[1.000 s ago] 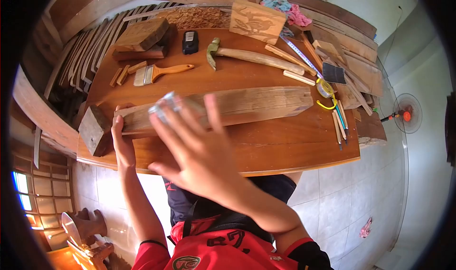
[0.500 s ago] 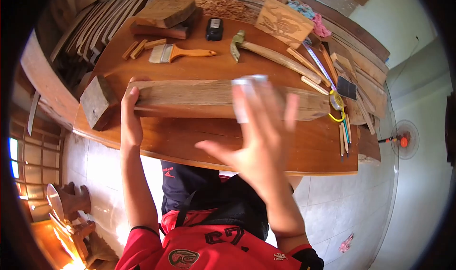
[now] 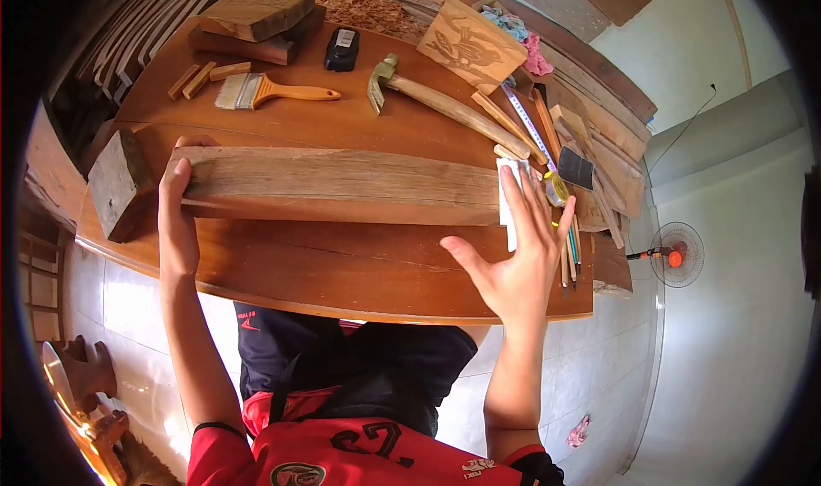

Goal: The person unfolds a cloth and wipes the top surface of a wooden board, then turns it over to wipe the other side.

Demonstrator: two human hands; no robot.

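Left hand [image 3: 177, 221] clamps end of long weathered wooden plank [image 3: 342, 186], likely steadying it on reddish-brown wooden counter [image 3: 342, 268]; right hand [image 3: 517, 259], fingers spread, presses pale rectangular sheet [image 3: 506, 197] flat on other end.

Wearing a red short-sleeved jersey [image 3: 410, 460] with black sleeve cuffs [image 3: 212, 430], a black chest number [image 3: 363, 441] and a round crest badge [image 3: 291, 475]. Dark navy shorts [image 3: 359, 353] with a tiny red logo [image 3: 248, 323]. Forearms, left hand [image 3: 175, 225] and right hand [image 3: 517, 268] are bare.

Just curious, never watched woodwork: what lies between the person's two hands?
The long wooden plank, seen in the head view: left hand grips one end, right hand presses a pale sheet on the other.
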